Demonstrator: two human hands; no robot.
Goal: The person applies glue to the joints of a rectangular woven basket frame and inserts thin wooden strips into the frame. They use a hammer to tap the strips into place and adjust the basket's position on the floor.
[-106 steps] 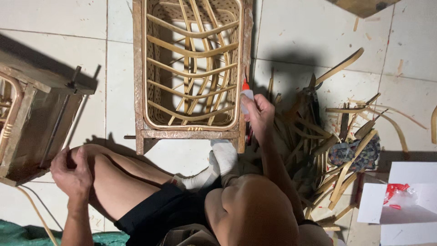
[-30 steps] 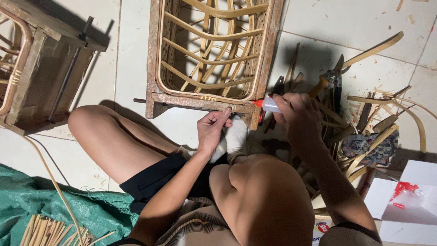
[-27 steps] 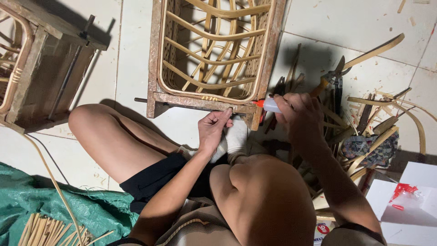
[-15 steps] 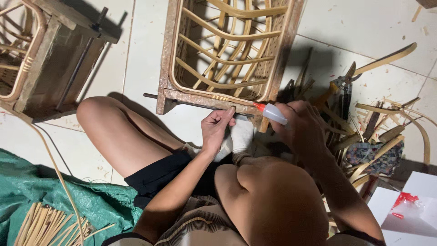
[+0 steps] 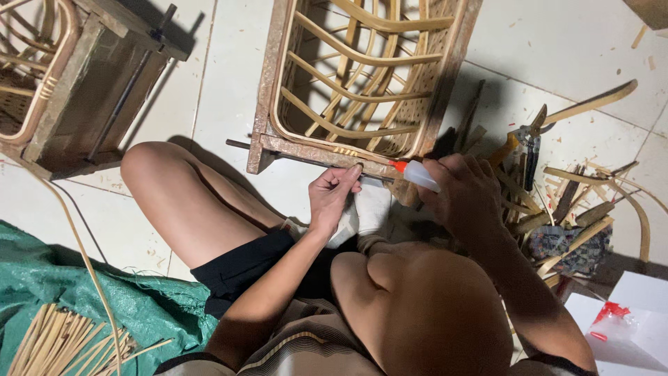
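Green tarpaulin point(image 5: 62, 292) bunches on the floor at the person's left, with a bundle of pale rattan sticks point(image 5: 56, 345) lying on it at the near edge of view. The person sits on the white tiled floor point(image 5: 229, 90), left knee bent up and right knee folded close in, so little room is left between the legs and the work. To the right, a white sheet point(image 5: 647, 306) with a small clear bag on it lies near the right arm, and beyond it a heap of rattan offcuts point(image 5: 577, 202) and pliers point(image 5: 529, 139) crowds that side right up to the hand. Bare tile lies open to the left of the left knee.

The left hand point(image 5: 332, 198) is nearly closed, its fingertips pinched on the lower rail of the rattan frame point(image 5: 362, 83), which stands on the floor just beyond the feet. The right hand point(image 5: 463, 195) is wrapped around a small white glue bottle point(image 5: 417, 174), whose orange nozzle points left at the same rail, just beside the left fingertips.

Farther off to the left, well apart, stands a second wooden frame point(image 5: 76, 83) with rattan inside it.
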